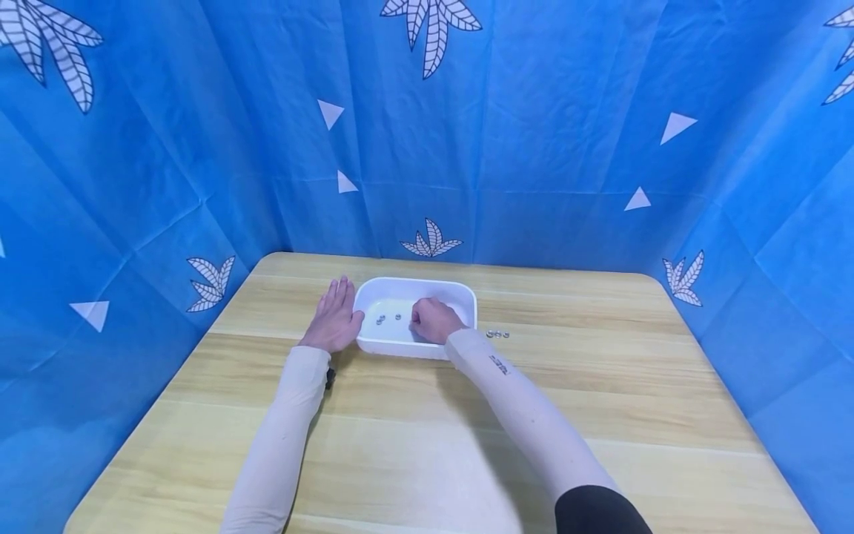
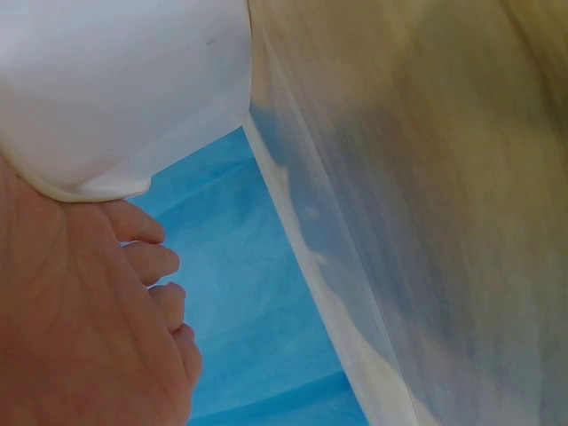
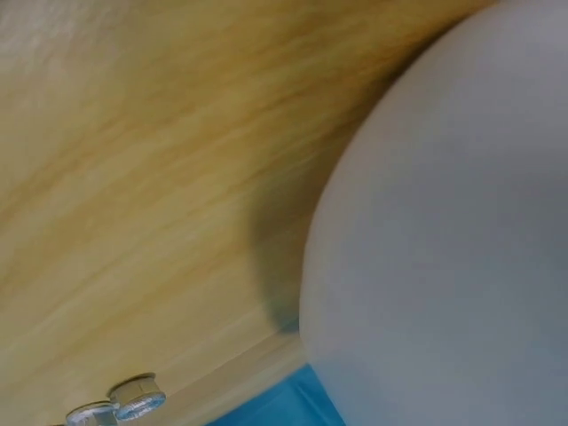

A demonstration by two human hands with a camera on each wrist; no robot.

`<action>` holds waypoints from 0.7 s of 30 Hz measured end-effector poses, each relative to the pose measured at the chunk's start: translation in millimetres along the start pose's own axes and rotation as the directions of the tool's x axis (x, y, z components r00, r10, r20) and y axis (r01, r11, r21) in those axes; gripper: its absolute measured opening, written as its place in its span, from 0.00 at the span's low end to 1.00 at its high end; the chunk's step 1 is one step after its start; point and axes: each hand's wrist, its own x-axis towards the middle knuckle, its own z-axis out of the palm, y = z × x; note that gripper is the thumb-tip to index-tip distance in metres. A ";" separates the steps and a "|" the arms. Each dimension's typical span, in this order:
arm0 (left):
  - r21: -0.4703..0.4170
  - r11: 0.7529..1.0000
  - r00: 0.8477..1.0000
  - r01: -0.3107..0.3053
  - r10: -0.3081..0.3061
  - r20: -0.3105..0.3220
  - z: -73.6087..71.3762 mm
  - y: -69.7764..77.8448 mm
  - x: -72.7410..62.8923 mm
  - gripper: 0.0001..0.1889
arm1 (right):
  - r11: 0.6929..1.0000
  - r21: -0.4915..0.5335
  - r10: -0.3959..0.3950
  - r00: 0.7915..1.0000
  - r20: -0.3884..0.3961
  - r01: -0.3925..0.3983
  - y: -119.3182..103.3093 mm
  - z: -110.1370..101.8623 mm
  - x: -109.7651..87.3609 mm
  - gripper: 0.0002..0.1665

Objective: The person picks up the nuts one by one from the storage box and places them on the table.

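Observation:
A white rectangular basin with rounded corners stands on the wooden table. Flat and with its fingers extended, my left hand lies along the basin's left side, thumb at the rim. The left wrist view shows the palm against the white wall. My right hand reaches over the near rim into the basin, its fingers curled downward; I cannot tell whether they hold something. Several small silvery metal nuts lie on the basin floor, left of that hand.
Right of the basin, a short row of flanged metal nuts sits on the table; two appear low in the right wrist view, one nut nearer the blue. Blue patterned cloth hangs behind and along both sides.

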 end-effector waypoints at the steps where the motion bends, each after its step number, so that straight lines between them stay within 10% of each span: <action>1: 0.003 1.000 1.000 -0.002 0.002 -0.002 0.1 0.2 -0.2 0.38 | 1.000 -0.007 0.003 1.000 0.003 -0.003 -0.1 0.0 -0.5 0.07; 21: -0.001 1.000 1.000 0.001 -0.001 -0.005 2.0 -1.7 0.7 0.38 | 0.997 0.009 -0.070 0.997 -0.020 0.071 1.2 0.9 0.8 0.09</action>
